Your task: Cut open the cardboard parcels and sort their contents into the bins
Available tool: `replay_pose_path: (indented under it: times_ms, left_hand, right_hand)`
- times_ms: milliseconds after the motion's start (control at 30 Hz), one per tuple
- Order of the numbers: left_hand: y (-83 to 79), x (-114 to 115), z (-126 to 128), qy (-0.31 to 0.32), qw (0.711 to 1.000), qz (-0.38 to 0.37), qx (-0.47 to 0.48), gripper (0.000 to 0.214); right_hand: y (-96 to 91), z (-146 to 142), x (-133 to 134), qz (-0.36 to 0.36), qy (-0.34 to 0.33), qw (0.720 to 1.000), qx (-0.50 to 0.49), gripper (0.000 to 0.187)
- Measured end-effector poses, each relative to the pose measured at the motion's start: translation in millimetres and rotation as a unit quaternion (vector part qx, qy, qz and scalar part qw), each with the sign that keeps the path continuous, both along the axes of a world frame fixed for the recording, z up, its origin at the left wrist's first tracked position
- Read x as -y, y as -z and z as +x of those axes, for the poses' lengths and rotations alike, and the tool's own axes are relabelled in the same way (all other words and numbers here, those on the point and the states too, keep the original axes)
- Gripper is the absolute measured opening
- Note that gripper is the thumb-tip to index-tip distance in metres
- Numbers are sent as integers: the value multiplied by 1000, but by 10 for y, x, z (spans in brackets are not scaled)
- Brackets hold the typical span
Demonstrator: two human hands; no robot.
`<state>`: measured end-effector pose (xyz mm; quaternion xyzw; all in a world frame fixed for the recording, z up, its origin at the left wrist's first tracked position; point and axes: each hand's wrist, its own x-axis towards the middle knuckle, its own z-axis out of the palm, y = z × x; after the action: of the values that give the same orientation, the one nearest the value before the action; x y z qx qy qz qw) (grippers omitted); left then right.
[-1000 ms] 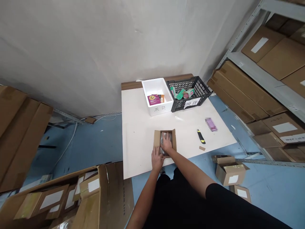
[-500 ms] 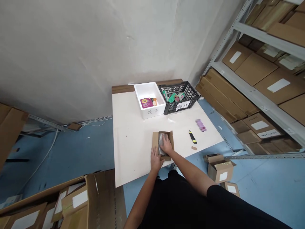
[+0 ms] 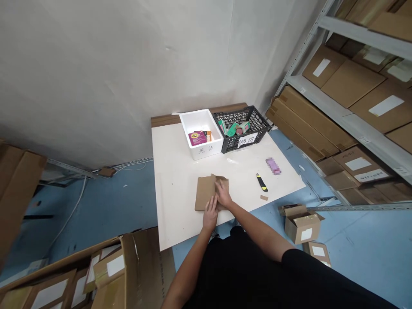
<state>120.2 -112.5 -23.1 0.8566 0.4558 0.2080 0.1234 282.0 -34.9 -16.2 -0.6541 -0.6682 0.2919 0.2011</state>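
A small brown cardboard box [image 3: 204, 193] lies near the table's front edge, with a broad panel to the left and a raised flap standing about its middle. My left hand [image 3: 210, 212] rests its stretched fingers against the lower part of that flap. Curled over the right part of the box, my right hand [image 3: 223, 195] grips the cardboard near the flap. The inside of the box is hidden by the flap and my fingers.
A white bin [image 3: 206, 151] with purple and orange packets stands at the back beside a black crate [image 3: 230, 146] of small boxes. To the right lie a utility knife [image 3: 262, 183], a blurred purple item [image 3: 273, 166] and a cardboard scrap [image 3: 264, 198]. Shelving [image 3: 341, 111] borders the right.
The clear-wrapped item seen inside the box is out of sight now. A box panel has swung out to the left, and both hands have shifted to the flap.
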Motion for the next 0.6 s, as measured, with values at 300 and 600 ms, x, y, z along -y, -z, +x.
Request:
replay_pose_path:
  times_ms: [300,600]
  left_hand:
    - [69,-138,44,-87,992,-89,13,37]
    - [-147,-443,-195,-160,959,-206,108,56]
  right_hand:
    - [388,161,201,-93,83,992,-16,75]
    - [393,125,246,-107,124,986,33,84]
